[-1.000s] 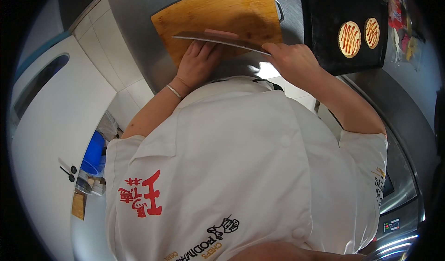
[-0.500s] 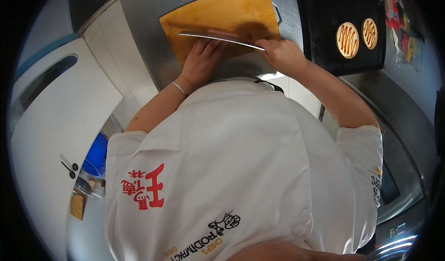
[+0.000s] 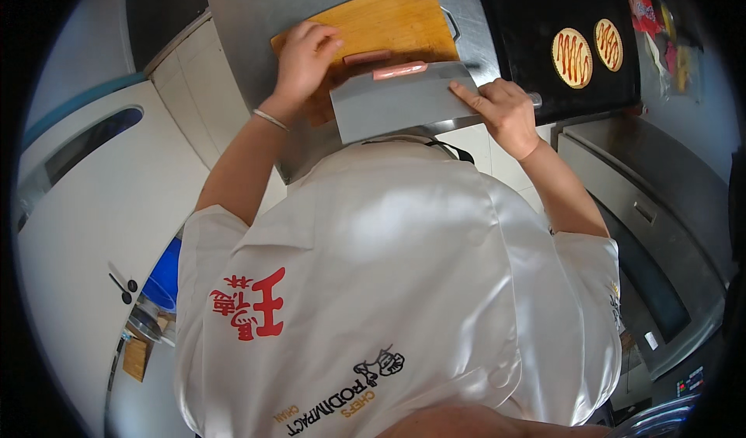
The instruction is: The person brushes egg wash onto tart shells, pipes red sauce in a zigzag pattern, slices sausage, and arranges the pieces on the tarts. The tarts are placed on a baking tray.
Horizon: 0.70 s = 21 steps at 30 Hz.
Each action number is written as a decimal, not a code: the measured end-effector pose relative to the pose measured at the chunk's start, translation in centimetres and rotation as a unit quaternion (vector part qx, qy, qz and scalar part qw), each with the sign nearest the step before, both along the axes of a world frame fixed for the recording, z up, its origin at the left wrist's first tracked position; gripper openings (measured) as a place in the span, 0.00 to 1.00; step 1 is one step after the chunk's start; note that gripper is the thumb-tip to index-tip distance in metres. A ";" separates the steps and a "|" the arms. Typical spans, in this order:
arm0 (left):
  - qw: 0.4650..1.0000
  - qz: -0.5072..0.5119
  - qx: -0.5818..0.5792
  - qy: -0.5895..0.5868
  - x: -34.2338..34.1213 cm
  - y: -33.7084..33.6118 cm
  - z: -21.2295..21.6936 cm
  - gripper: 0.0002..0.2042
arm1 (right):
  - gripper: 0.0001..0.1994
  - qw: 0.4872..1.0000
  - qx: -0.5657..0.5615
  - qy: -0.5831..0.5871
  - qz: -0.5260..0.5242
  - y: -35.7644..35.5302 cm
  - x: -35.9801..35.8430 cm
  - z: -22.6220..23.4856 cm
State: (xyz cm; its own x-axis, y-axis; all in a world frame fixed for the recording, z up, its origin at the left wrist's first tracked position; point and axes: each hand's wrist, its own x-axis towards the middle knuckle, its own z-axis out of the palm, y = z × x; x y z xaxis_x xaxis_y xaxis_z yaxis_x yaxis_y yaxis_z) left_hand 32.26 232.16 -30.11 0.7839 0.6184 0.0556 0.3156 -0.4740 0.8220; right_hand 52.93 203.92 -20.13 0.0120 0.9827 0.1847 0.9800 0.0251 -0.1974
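Observation:
My right hand (image 3: 507,115) grips the handle of a wide cleaver (image 3: 408,108), its thumb stretched along the blade. The broad face of the blade is turned up over the near edge of a wooden cutting board (image 3: 373,24). Along the blade's far edge lies a shiny pink length of sausage (image 3: 400,70). Just beyond it, a second pink sausage piece (image 3: 367,57) rests on the board. Over the board's left side, my left hand (image 3: 305,57) is lifted with loosely bent fingers and nothing visible in it.
Right of the steel table (image 3: 256,18), a black baking tray (image 3: 528,57) carries two round pastries (image 3: 572,57) with red zigzag sauce. Plastic packets (image 3: 645,10) lie beyond it. A white door (image 3: 93,228) stands at left, near a blue bucket (image 3: 163,275).
The cleaver has turned from edge-down to flat and come nearer me, with a sausage piece now on its blade. My left hand has let go of the sausage and moved up and left.

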 end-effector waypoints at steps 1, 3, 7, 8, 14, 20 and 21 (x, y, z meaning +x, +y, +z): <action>0.999 -0.037 0.034 0.020 0.0 0.0 0.6 0.09 | 0.26 1.000 -0.010 -0.008 0.005 -0.2 -0.4 -0.4; 0.987 -0.109 0.102 0.059 -0.1 0.0 1.6 0.09 | 0.26 0.999 -0.032 -0.025 0.015 -0.1 -1.4 -1.5; 0.959 -0.230 0.128 0.102 1.3 -3.9 4.1 0.14 | 0.25 0.999 0.030 -0.026 0.013 1.4 -2.6 -4.3; 0.956 -0.230 0.156 0.093 1.2 -4.0 3.4 0.14 | 0.24 0.999 0.034 -0.018 0.011 1.7 -2.7 -4.7; 0.941 -0.226 0.242 0.071 1.5 -3.3 2.0 0.12 | 0.24 0.999 0.027 -0.009 0.015 1.4 -3.1 -5.3; 0.970 -0.154 0.165 0.087 1.4 -2.1 1.6 0.13 | 0.24 0.998 0.022 0.043 -0.034 -2.3 -2.3 -2.9; 0.967 -0.162 0.173 0.098 1.2 -1.8 1.4 0.13 | 0.23 0.997 0.025 0.051 -0.054 -3.2 -2.0 -2.7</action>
